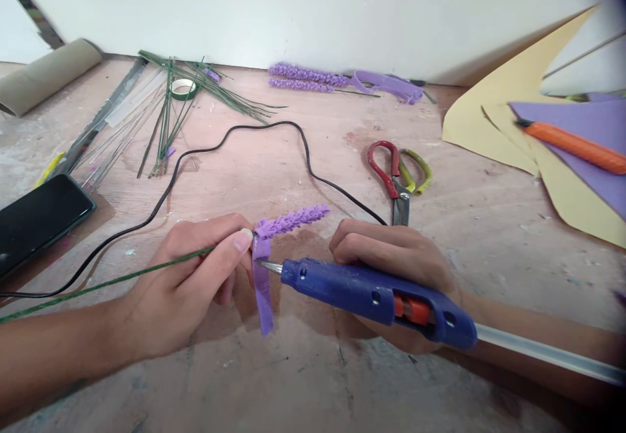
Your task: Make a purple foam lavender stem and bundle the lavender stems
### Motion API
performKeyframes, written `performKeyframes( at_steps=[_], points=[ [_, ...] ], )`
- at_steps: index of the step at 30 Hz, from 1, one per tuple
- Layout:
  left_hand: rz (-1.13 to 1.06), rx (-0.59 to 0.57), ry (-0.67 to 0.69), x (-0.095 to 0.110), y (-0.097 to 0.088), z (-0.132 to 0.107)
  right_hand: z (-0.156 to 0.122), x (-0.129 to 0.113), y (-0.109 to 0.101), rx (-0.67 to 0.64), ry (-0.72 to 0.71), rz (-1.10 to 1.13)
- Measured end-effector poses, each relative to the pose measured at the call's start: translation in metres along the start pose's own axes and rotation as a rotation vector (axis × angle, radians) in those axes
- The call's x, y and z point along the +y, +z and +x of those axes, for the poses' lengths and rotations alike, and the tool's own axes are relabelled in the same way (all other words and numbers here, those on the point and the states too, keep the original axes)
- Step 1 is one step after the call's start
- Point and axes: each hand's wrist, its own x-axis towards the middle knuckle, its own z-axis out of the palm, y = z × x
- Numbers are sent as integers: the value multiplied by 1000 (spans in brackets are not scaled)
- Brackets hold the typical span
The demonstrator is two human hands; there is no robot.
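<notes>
My left hand pinches a green wire stem whose tip is wrapped in fringed purple foam, forming a lavender sprig. A loose purple foam strip hangs down from the sprig beside my fingertips. My right hand grips a blue glue gun, laid level, with its metal nozzle touching the hanging strip just below the stem. A clear glue stick sticks out of the gun's back to the right.
The gun's black cable loops across the wooden table. Red and green scissors lie behind my right hand. Finished lavender sprigs, green wires, tape roll, phone, yellow and purple foam sheets, orange cutter.
</notes>
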Motion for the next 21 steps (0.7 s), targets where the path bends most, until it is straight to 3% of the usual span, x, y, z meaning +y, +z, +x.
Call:
performKeyframes(
  at_steps=[9,15,21],
  points=[
    [37,9,7,-1,0,-1,0,0,2,14,32,9],
    [98,14,22,0,0,-1,1,6,3,49,-47,15],
    [164,7,45,1,0,-2,7,-13,-6,-20,104,38]
  ],
)
